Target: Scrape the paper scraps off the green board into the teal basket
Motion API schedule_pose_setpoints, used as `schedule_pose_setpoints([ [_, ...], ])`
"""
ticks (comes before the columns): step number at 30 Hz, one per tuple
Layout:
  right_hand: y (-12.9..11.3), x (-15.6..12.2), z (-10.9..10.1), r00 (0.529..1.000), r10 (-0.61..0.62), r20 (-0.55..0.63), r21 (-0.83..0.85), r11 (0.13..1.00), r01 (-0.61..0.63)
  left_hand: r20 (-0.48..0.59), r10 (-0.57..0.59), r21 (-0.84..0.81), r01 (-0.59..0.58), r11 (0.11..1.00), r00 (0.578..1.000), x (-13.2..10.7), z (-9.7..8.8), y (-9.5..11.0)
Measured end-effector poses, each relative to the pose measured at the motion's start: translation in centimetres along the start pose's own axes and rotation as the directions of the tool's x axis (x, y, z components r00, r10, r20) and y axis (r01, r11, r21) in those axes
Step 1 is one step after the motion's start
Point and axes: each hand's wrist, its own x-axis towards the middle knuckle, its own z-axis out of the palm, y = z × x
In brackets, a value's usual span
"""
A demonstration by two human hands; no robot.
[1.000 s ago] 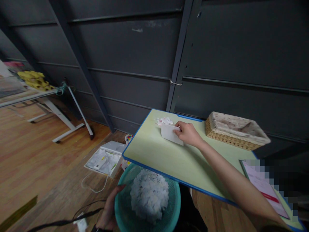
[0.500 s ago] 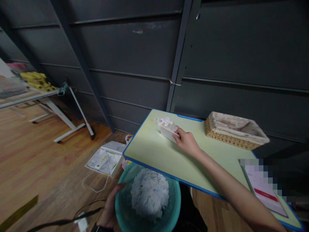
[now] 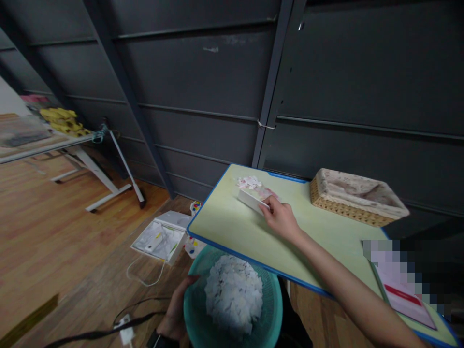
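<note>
Currently, two bare hands are at work around a pale green table (image 3: 217, 212) edged in blue, which spreads from the centre of the view toward 4 o'clock. The right hand (image 3: 281, 218) reaches in from 5 o'clock, its thumb and fingers pinching one end of a flat white piece (image 3: 251, 200) that stands on edge just off centre toward 5 o'clock. Directly beyond that piece, at its 12 o'clock, lies a small heap of white paper scraps (image 3: 249, 182) on the tabletop; a pinkish patch beside the fingertips is too blurred to identify. At 7 o'clock, the left hand (image 3: 177, 307) grasps the rim of a round teal basket (image 3: 274, 304) at the basket's own 10 o'clock, thumb over the edge and the other fingers mostly hidden. The basket sits at 6 o'clock, below the table's near edge, and holds a mound of pale paper bits (image 3: 234, 292). A cloth-lined wicker basket (image 3: 340, 205) rests on the table toward 3 o'clock, and a clipboard (image 3: 395, 278) bearing a red-striped sheet lies at 4 o'clock. On the wooden floor, at 8 o'clock, is an open white box (image 3: 176, 250).
</note>
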Motion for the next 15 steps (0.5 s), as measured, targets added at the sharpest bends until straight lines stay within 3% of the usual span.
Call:
schedule_pose_setpoints([
  [7,0.5,-0.3,1.6,0.994,-0.04,0.099,-0.148,0.988,0.055,0.039,-0.053,-0.046,0.055,0.997,0.998,0.5,0.1,-1.3],
  [11,-0.8,-1.3,1.8,0.985,-0.099,0.144,-0.068,0.992,0.109,0.071,-0.094,-0.038,0.097,0.995,0.993,0.7,0.5,-2.1],
  [15,-4.0,-2.9,1.7,0.958,-0.198,0.209,0.113,0.978,0.177,0.065,-0.074,-0.028,0.076,0.997,0.995,0.8,0.9,-3.1],
])
